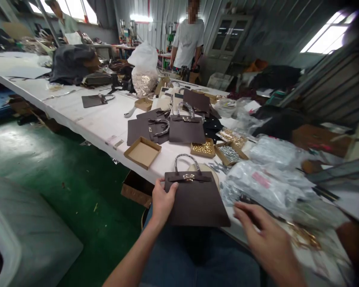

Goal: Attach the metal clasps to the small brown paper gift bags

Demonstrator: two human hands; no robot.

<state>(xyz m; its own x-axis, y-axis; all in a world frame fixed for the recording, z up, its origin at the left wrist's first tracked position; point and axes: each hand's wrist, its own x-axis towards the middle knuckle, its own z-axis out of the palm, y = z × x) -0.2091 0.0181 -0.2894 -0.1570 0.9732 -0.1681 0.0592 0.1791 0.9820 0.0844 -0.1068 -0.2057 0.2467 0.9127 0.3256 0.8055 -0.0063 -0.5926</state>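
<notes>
My left hand (pixel 164 201) grips the upper left edge of a dark brown handbag panel (pixel 196 203), thumb on its face and fingers behind. The panel tilts over my lap at the table edge. It carries an arched handle (pixel 187 157) in clear wrap and a strap with a shiny metal clasp (pixel 188 177). To the panel's right, apart from it, my right hand (pixel 263 233) hovers by the table edge. Its thumb and forefinger are pinched together; whatever may be between them is too small to make out.
Beyond the panel stand an open cardboard tray (pixel 143 153) and boxes of gold pieces (pixel 202 148) and silver pieces (pixel 229 153). Another handled panel (pixel 186 129) lies behind. Plastic-wrapped bundles (pixel 263 183) crowd the right. A person (pixel 187 42) stands across the table.
</notes>
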